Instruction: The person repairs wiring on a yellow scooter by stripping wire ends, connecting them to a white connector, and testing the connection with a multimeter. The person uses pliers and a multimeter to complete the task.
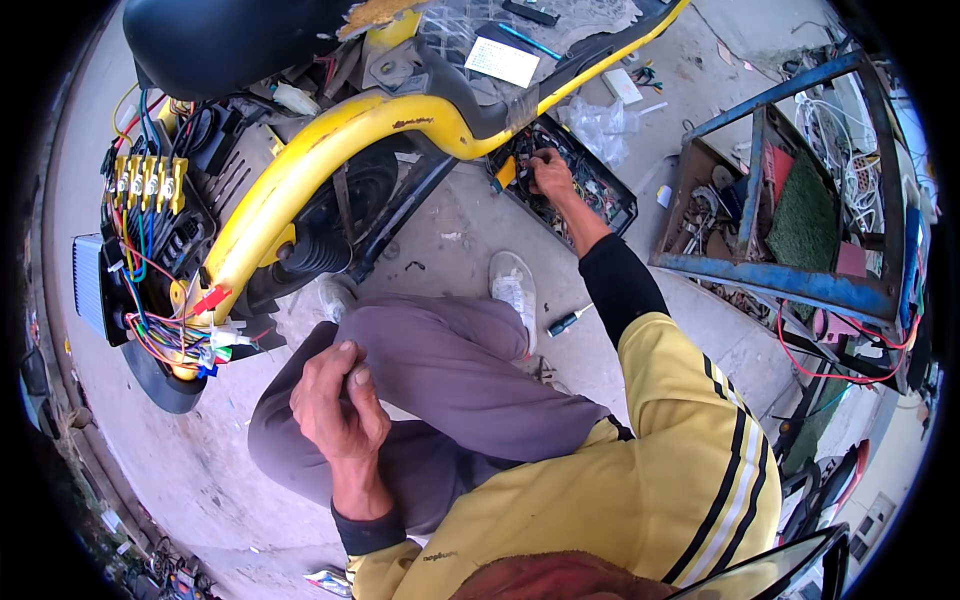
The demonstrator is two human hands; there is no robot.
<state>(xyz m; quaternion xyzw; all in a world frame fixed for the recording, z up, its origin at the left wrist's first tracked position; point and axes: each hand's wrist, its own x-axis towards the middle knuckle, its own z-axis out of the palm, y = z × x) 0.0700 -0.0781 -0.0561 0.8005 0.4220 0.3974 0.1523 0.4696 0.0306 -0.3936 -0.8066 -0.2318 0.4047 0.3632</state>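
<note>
My right hand reaches into a black tray full of small parts and wires on the ground. Its fingers are bent together among the parts, and what they grip is hidden. A yellow piece lies beside them. My left hand hovers over my bent leg, fingers curled and thumb pressed near the index finger; anything inside them cannot be made out. Ahead and to the left stands a scooter with a scratched yellow frame. Loose coloured wires and a row of yellow terminals hang at its left end.
A rusty blue metal frame holds scrap and cables on the right. A screwdriver lies near my shoe. Clear plastic bags lie beyond the tray. A white card rests on the scooter's floorboard. The blue finned box juts out left.
</note>
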